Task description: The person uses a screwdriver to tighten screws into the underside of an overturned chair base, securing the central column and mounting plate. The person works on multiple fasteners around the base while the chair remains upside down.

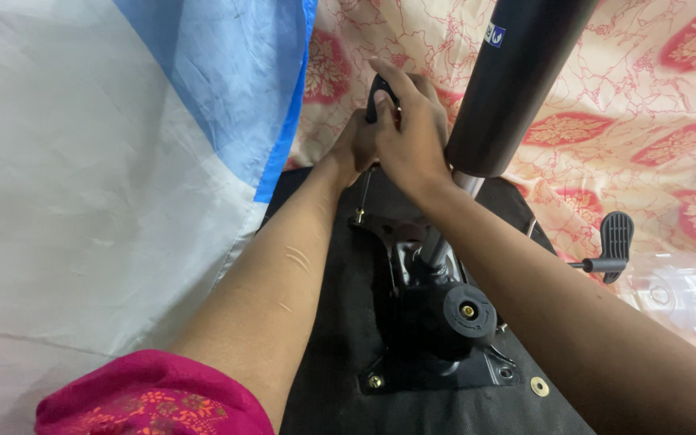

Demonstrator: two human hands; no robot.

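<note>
Both hands grip a screwdriver with a black handle (380,95). My right hand (409,135) wraps over the top of the handle. My left hand (358,147) holds it lower, behind the right. The thin shaft (363,192) runs down to a brass screw (358,215) at the far corner of a black metal mounting plate (383,229). This plate is fixed to the underside of an upturned black chair seat (346,322). A black gas-lift cylinder (517,72) rises from the mechanism beside my right hand.
A black round knob (467,311) juts from the mechanism toward me. A black paddle lever (615,238) sticks out to the right. More brass screws (374,381) hold the plate's near corners. Blue and white cloth (122,161) lies left, red-patterned cream fabric (646,97) behind, clear plastic (686,294) right.
</note>
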